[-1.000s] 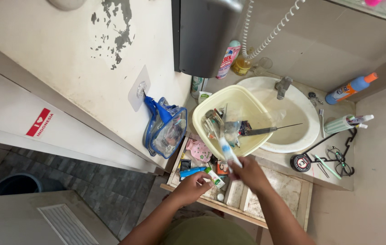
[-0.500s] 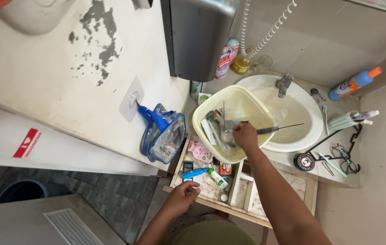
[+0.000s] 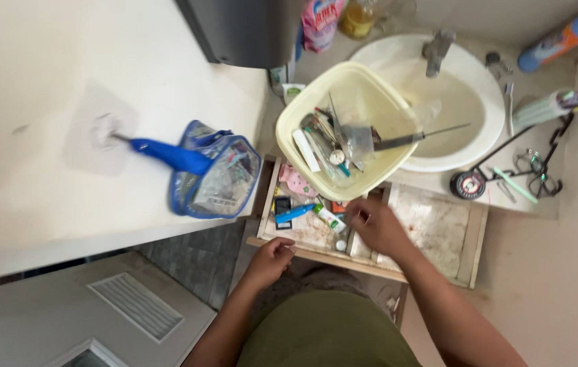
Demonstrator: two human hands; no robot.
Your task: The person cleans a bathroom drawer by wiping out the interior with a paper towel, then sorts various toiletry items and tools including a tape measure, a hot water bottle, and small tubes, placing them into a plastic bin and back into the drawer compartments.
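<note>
Down near the lower middle of the frame, both hands work at an open wooden drawer (image 3: 469, 255) pulled out below the sink. The right hand (image 3: 378, 228) hovers over the drawer's central divider with its fingers curled downward; it seems to pinch something small, but motion blur makes it impossible to tell what, or whether the fingers have truly closed. The left hand (image 3: 270, 259) rests on the drawer's front edge, fingers folded in a loose fist, holding nothing that can be seen.

Just left of the right hand, in the left compartment, lie a blue tube (image 3: 294, 213) and a small white-and-green tube (image 3: 330, 218). Both have their long axes running diagonally, the blue one rising toward the right, the white one dropping toward the right, so that its lower end points at the right hand. That hand is clearly the nearer of the two; the left sits below and to the left of them.

Above the drawer a pale yellow plastic basin (image 3: 370, 81) holds toiletries and stands partly over the white sink (image 3: 479, 88).

The drawer's right compartment looks stained and mostly bare. Small items under the basin's rim are cut off, and the things in the basin overlap too much to name singly.
</note>
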